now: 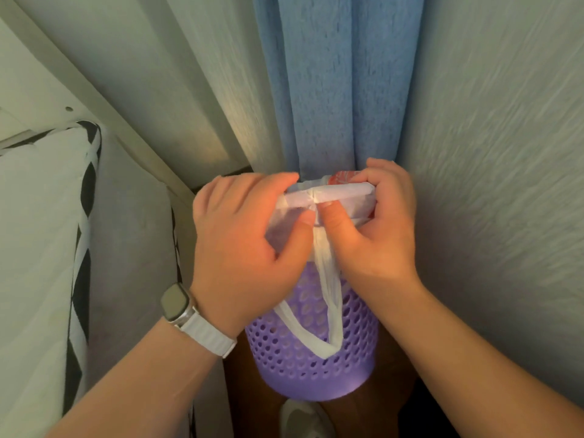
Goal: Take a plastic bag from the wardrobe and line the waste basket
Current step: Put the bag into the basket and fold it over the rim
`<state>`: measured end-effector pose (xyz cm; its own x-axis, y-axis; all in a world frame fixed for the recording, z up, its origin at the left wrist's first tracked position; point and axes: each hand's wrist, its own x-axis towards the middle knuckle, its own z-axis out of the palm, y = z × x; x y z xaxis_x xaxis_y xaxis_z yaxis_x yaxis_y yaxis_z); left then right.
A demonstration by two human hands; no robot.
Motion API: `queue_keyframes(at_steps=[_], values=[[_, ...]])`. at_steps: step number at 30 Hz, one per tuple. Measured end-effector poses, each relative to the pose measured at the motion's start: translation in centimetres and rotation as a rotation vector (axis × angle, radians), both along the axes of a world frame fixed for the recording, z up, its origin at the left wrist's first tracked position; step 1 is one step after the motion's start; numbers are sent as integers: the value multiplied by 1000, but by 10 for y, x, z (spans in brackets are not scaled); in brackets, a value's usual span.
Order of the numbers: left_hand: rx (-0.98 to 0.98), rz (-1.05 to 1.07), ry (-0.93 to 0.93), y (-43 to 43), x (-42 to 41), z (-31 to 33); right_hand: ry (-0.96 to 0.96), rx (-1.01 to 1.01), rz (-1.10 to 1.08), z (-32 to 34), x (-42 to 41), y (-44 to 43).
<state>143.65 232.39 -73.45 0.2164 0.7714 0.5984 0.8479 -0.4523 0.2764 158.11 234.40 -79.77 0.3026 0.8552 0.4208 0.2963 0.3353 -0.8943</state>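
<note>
A purple perforated waste basket (316,361) stands on the dark floor in a narrow corner. A white plastic bag (335,192) with red print is bunched over its top, and one bag handle (331,314) hangs down the basket's front. My left hand (243,241), with a white watch on the wrist, grips the bag's left side. My right hand (376,229) pinches the bag's folded edge on the right. Both hands hide the basket's rim.
A blue curtain (331,83) hangs right behind the basket. A pale wall (505,153) closes the right side. On the left are a white door frame (94,99) and white bedding with a black pattern (44,232). A light shoe (303,418) shows below.
</note>
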Motion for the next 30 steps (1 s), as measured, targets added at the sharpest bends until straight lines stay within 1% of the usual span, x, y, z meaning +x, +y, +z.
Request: queue_keyframes(at_steps=[3, 6, 8, 12, 17, 20, 26, 30], values=[[-11, 68, 7, -1, 5, -4, -53, 19, -34, 1, -9, -4], [-28, 43, -30, 3, -2, -4, -136, 55, -30, 3, -13, -10], [-32, 32, -37, 7, -8, -5, -151, 70, -3, 6, -11, -13], [-28, 35, -95, 14, -16, -6, -122, 73, 44, 5, 2, -10], [-13, -19, -128, 13, -16, -9, -52, -6, 62, -1, 11, -2], [-40, -45, -153, 12, -13, -8, -43, 32, 41, -5, 11, -1], [-58, -104, -8, 10, -16, 13, -82, 72, -28, -1, 3, 0], [-88, -28, 97, 4, -3, 11, -128, 92, -22, 3, -4, -2]])
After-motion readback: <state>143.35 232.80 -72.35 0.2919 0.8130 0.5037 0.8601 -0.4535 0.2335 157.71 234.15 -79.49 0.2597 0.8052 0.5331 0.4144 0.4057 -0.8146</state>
